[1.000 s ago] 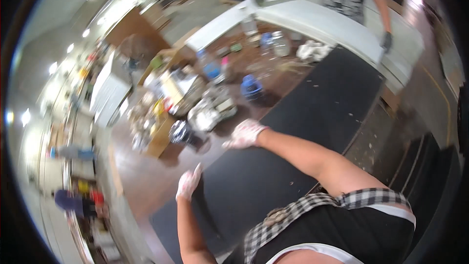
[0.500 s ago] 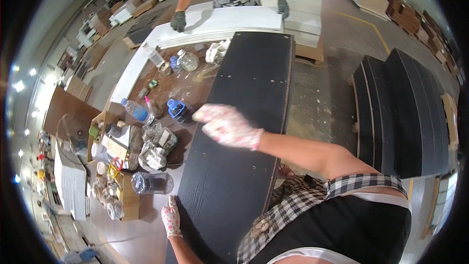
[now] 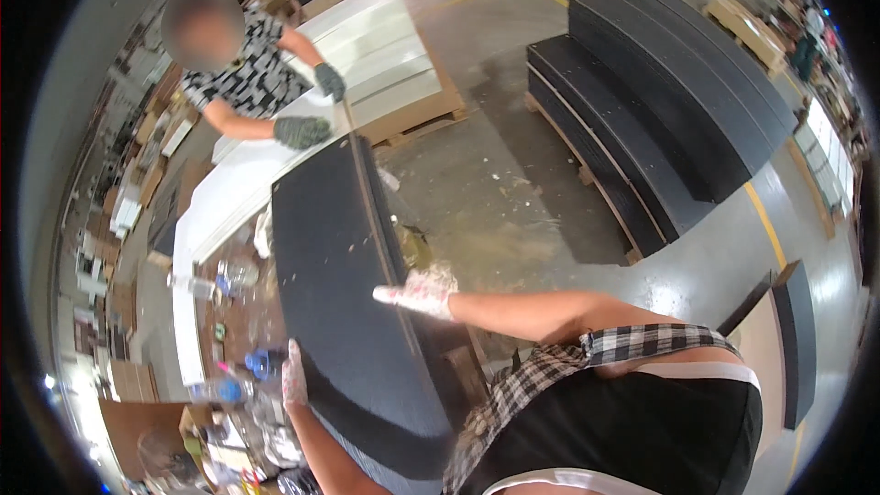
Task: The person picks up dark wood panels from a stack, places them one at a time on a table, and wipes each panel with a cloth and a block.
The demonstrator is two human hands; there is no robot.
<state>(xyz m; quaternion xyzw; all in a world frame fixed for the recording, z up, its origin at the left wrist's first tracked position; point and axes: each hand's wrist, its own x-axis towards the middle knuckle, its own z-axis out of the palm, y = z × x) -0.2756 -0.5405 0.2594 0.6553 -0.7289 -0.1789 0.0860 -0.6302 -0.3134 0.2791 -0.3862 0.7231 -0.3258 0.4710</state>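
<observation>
Over on this brown work table (image 3: pixel 240 323), we've got one long black panel (image 3: pixel 335 261) lying at a slant between our hands, its far end up near a white board (image 3: pixel 225 179). The top has a matte, faintly grained look with a few pale specks, and the long right edge shows a thin brown strip, so probably some wood-based board.

Our left hand (image 3: pixel 293 376) is at the panel's left edge, fingers straight and not curled around anything. Our right hand (image 3: pixel 420 293) lies across the right edge with fingers stretched out; we can't tell if the thumb is pinching underneath. Both gloves are thin white fabric with pinkish spots.

Count time: two hands of ours, plus one co-worker (image 3: pixel 243 69) across the table with two grey-green knit gloves (image 3: pixel 302 132), both near the panel's far end. Left of the panel we spot at least three see-through plastic bottles (image 3: pixel 220 391), rounded and shiny, with bits of blue. Out on the smooth grey floor there's one stack of white boards (image 3: pixel 380 73) on a rough wooden pallet (image 3: pixel 426 126), and two black stacks (image 3: pixel 642 101), one taller, side by side.
</observation>
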